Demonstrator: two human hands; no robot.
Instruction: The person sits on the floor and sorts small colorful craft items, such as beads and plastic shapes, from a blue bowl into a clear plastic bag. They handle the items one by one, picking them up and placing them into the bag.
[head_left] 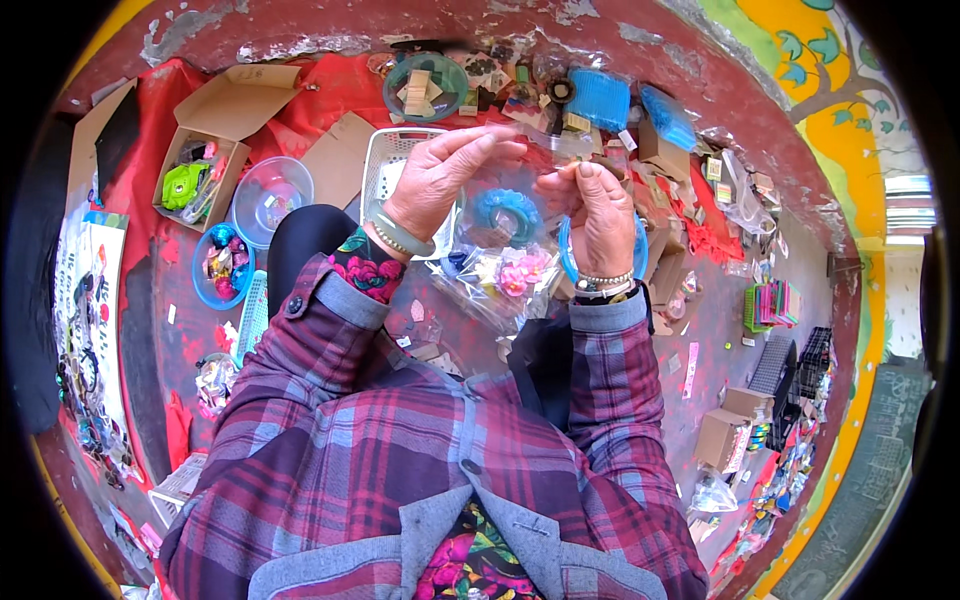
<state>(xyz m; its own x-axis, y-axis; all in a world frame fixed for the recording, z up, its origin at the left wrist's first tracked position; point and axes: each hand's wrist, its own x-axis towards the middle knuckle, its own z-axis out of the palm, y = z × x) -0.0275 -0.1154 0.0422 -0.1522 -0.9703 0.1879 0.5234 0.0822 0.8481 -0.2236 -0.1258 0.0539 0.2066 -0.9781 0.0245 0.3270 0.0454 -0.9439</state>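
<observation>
My left hand (440, 185), a pale bangle at its wrist, is raised with fingers pressed together and pointing right. Opposite it, my right hand (600, 215) is closed in a pinch of thumb and forefinger. A thin clear plastic piece (560, 145) spans the gap between the fingertips; exactly how the left fingers grip it is partly hidden. Below the hands lie blue ring-shaped pieces (505, 215). Nearer my lap is a clear bag (490, 295) with a pink flower ornament (522, 274). Behind my left hand stands a white plastic basket (378, 165).
To the left are an open cardboard box (215, 190), a clear tub (272, 200) and a blue bowl (222, 268) of shiny pieces. Farther back sit a green-tinted bowl (425, 88) and blue baskets (598, 98). Small boxes (718, 438) and a green basket (757, 307) stand at right.
</observation>
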